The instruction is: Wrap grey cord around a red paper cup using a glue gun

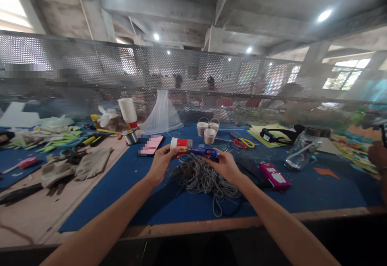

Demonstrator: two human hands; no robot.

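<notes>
My left hand (163,162) is closed around a red and white paper cup (181,143), which lies tilted on its side in the air. In my right hand (225,163) is a blue glue gun (199,151), its yellowish nozzle pointing left at the cup. Whether the nozzle touches the cup I cannot tell. Below both hands a loose heap of grey cord (208,179) lies on the blue mat (157,207). Beyond them stand three small cups with hoop handles, made up like little buckets (209,136).
Left of my hands are a phone (151,145), a spool of wire (131,137), stacked paper cups (127,111) and work gloves (92,164). To the right are scissors (243,142), a purple box (275,176) and a glass jar (304,149). A perforated metal screen (193,68) rises behind. Another person's hand (377,155) shows at far right.
</notes>
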